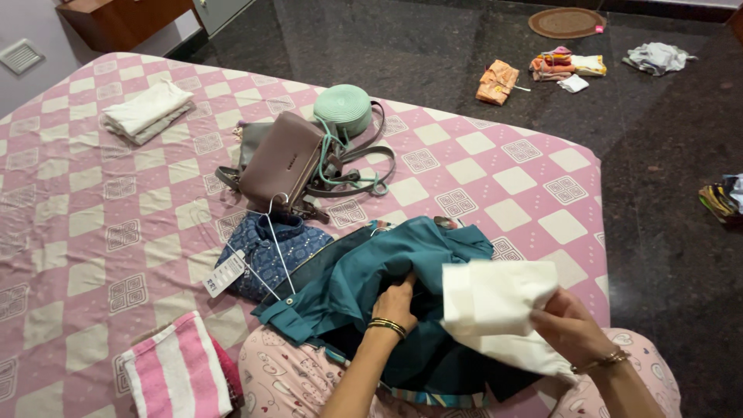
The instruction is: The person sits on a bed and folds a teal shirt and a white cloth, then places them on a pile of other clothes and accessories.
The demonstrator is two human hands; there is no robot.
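Pinching a folded white cloth (495,306) in the right hand (571,323), fingers closed on its lower corner, above the bed's near edge; pressing the left hand (396,300), fingers curled shut, into the teal garment (371,282) beside it. Keeping the white fold taut and the teal layers flat, probably avoiding creases.

Soft, even indoor light, sharp focus, faint glare on the dark floor (433,54), slight wide-angle bending.
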